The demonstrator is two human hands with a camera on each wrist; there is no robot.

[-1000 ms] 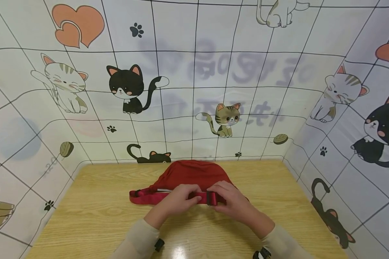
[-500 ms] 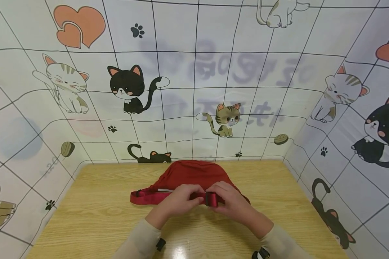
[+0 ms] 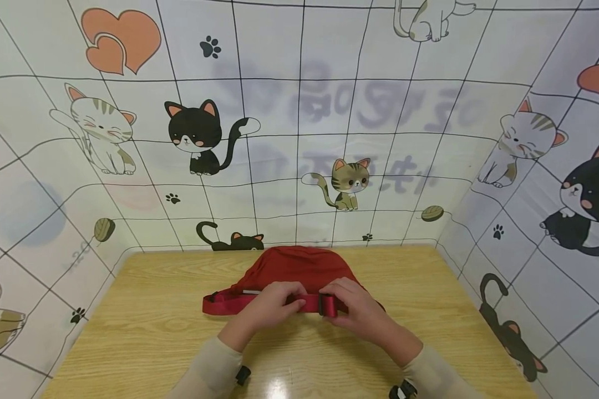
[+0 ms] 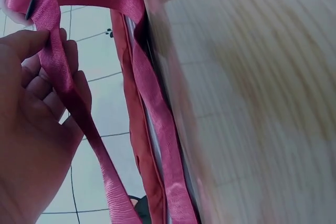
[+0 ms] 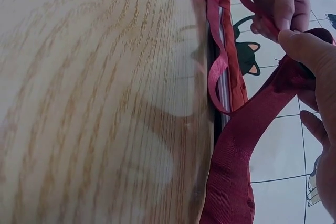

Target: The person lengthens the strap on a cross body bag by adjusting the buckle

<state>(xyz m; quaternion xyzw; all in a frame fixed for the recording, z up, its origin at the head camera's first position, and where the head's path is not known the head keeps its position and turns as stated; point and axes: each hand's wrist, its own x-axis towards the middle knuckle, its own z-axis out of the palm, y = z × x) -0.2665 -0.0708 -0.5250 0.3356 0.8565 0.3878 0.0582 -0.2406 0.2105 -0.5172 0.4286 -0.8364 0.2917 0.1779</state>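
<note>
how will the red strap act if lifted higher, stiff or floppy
The red strap is probably floppy, since it curves and twists in both wrist views. Its satiny sheen suggests it might slip a little. Being thin and flat, it is likely light.

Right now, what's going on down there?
A person is handling the strap of a red bag on a wooden table. The left hand pinches the strap, while the right hand grips it at the black slider. Between the hands the strap is held up off the table, with the bag just beyond.
</note>
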